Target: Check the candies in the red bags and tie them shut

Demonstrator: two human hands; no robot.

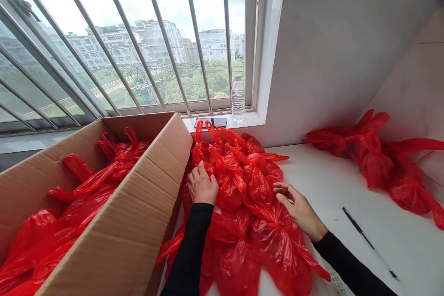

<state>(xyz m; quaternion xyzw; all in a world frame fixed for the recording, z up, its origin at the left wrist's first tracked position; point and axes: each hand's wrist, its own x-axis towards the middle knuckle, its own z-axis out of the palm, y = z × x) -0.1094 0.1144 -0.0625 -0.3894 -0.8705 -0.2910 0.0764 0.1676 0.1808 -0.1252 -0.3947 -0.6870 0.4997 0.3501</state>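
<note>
Several tied red plastic bags (258,185) lie heaped together on the white table, with their knotted handles sticking up. My left hand (203,186) rests against the left side of the heap, close to the cardboard box; its fingers are stretched out and slightly apart. On the heap's right side my right hand (300,208) curves toward the bags with thumb and fingers apart, and nothing shows between them. Whether its fingertips touch the plastic I cannot tell. The bags' contents are hidden behind the red film.
A tall open cardboard box (138,203) on the left holds more red bags (93,194). More red bags (378,162) lie against the right wall. A pen (359,229) is on the table (333,180). A water bottle (237,99) and phone (210,123) sit on the sill of a barred window.
</note>
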